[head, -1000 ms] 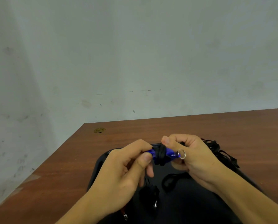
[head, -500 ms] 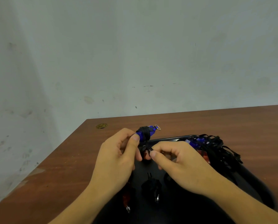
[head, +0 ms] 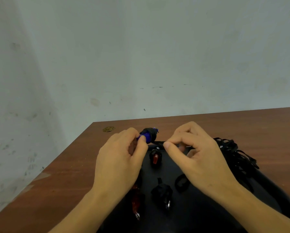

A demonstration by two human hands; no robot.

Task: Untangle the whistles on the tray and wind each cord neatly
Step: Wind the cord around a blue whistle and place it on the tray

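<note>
the blue whistle (head: 146, 135), with black cord already wound round its body, is being held up just above the far left edge of the black tray (head: 199, 214). the left hand (head: 120, 163) is pinching the whistle's near end, its thumb and fingers (head: 143, 138) curling round it. a short length of black cord (head: 158, 142) is running taut from the whistle rightward to the right hand (head: 198, 155), which is pinching that cord between thumb and forefinger while the other fingers are curling loosely above. on the tray, a red whistle wrapped in black cord (head: 155, 156) is lying just below the stretched cord, a black bundled whistle (head: 162, 193) is sitting nearer the person, and a dark red whistle (head: 135, 201) is lying beside the left wrist. a loose black loop (head: 181, 183) is showing under the right hand. a tangled heap of black cords (head: 235, 153) is sitting at the tray's far right side. the tray is resting on a brown wooden table (head: 65, 179), and a small brass disc (head: 108, 128) is lying near the table's far corner, against a pale wall (head: 141, 56).
</note>
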